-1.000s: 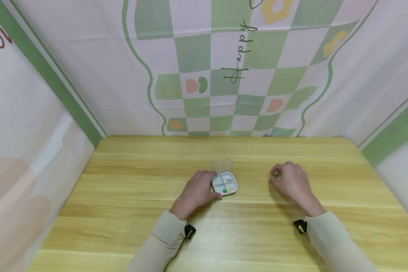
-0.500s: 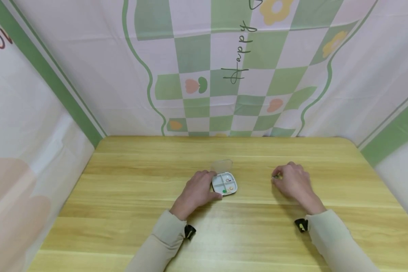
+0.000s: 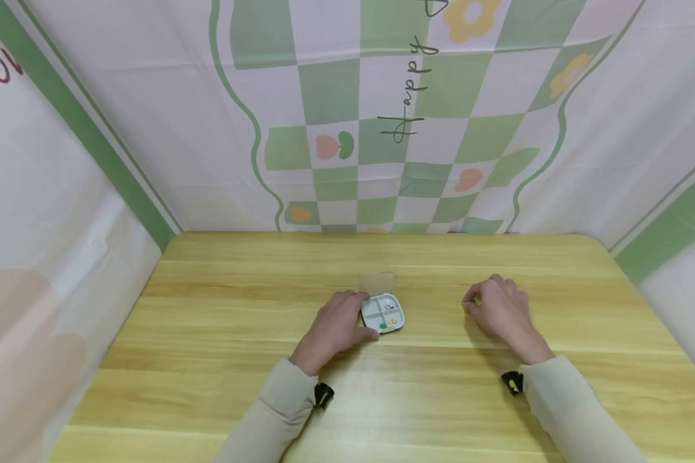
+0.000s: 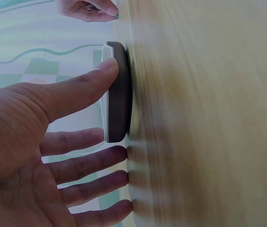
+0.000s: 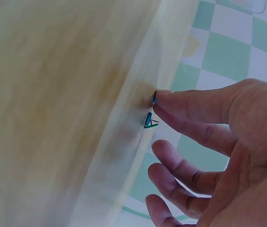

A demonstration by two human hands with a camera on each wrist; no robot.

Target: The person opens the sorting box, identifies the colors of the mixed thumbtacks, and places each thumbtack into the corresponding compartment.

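Observation:
A small pill case (image 3: pixel 374 319) with a white divided tray lies on the table, its clear lid (image 3: pixel 379 281) folded back. Tiny green and gold-coloured pieces lie in its right-hand and near compartments. My left hand (image 3: pixel 337 325) holds the case between thumb and index finger; in the left wrist view its dark side (image 4: pixel 119 94) shows beneath the thumb, the other fingertips on the table. To the right, my right hand (image 3: pixel 500 311) pinches a tiny blue stud earring (image 5: pixel 155 98) between thumb and index finger. Just beside it, a blue-green earring (image 5: pixel 148 121) with a thin pin touches the tabletop.
The wooden table (image 3: pixel 208 386) ends at the back against a hanging cloth (image 3: pixel 382 83) with green checks. White cloth with green borders hangs at both sides. Each sleeve has a black wrist camera (image 3: pixel 323 395) at the cuff.
My right hand has shifted slightly to the right, and its thumb and index finger have closed together, covering the small pieces in the head view. The left hand and the case stay put.

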